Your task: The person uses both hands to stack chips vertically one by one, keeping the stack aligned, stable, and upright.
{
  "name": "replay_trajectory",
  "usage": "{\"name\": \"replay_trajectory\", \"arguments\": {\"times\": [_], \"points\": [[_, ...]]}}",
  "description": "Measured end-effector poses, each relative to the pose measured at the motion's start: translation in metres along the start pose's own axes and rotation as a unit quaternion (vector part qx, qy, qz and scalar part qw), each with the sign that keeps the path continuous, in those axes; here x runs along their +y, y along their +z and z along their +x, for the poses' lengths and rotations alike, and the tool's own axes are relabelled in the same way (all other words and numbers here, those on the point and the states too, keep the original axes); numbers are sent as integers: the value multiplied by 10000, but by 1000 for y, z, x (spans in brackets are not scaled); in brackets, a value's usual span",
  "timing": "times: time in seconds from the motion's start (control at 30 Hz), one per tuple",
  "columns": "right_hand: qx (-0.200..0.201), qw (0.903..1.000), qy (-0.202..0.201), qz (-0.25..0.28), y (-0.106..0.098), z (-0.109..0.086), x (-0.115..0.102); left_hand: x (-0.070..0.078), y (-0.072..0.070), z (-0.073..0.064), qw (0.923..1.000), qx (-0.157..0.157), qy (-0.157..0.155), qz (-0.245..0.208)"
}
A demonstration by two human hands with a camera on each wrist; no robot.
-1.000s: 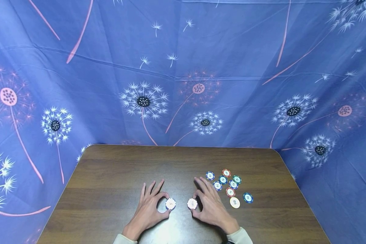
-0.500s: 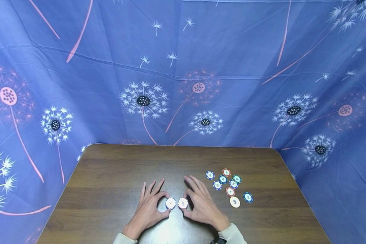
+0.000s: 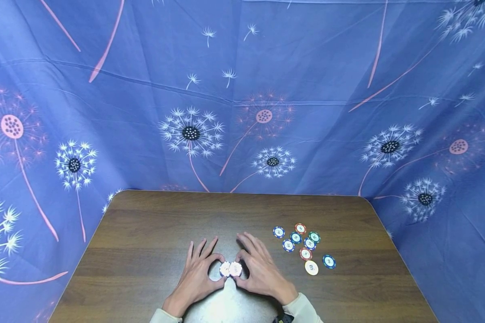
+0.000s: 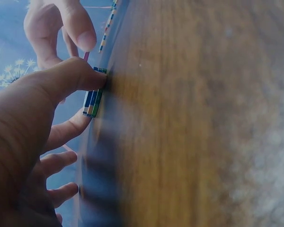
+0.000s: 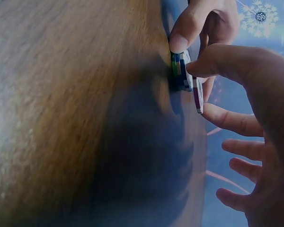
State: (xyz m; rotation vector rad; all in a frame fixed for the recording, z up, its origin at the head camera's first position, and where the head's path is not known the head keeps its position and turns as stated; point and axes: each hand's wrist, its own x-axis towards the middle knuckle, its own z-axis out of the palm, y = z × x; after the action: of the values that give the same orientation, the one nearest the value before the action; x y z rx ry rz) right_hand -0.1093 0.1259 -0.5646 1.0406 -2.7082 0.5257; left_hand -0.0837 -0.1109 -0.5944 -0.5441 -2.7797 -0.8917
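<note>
My left hand pinches a short stack of poker chips between thumb and index finger, low at the table's middle. In the left wrist view green and blue edges show on the stack. Opposite it, my right hand pinches one poker chip with a white face. The right wrist view shows a dark purplish edge on this chip; it sits higher than the stack and overlaps its side. Whether they touch is unclear. The other fingers of both hands are spread.
To the right lie several loose poker chips: blue ones, red ones, a green one and a pale one. Some touch or overlap. The brown wooden table backs onto a blue dandelion-print cloth.
My right hand has moved left with its poker chip, from beside the stack to overlapping it. My left hand and the stack have stayed in place.
</note>
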Motion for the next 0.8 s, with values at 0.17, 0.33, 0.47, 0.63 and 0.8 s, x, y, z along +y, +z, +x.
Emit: {"name": "replay_trajectory", "arguments": {"times": [0.17, 0.33, 0.47, 0.63, 0.8], "points": [[-36, 10000, -43, -62, 2, 4, -3, 0, 0, 0, 10000, 14, 14, 31], [42, 9999, -120, -74, 6, 6, -4, 1, 0, 0, 10000, 48, 32, 48], [33, 9998, -129, -119, 8, 7, -4, 2, 0, -1, 9999, 69, 46, 78], [-37, 9998, -126, -128, 10, 9, -5, 2, 0, 0, 10000, -20, -39, 75], [-39, 9998, -150, -126, 10, 9, -5, 2, 0, 0, 9999, -43, -73, 110]]}}
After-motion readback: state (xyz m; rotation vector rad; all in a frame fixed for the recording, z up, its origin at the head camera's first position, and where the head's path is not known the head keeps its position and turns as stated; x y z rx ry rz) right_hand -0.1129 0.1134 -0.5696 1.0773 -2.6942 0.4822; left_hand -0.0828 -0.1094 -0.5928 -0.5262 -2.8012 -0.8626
